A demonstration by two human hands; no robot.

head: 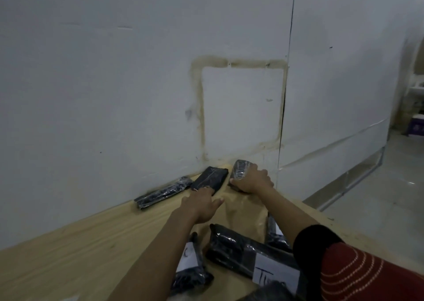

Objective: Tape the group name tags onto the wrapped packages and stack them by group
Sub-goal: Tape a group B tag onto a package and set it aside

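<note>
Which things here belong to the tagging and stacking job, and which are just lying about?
Job:
right package, gripped by right hand
middle package, touched by left hand
left package
tagged packages

Lying about:
brown paper sheet
far boxes

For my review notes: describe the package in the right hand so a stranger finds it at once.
Find the yellowish square outline on the white wall; just below it, three black packages line the table. It is the rightmost package: unlike the middle package and left package, the right hand curls its fingers round it.
</note>
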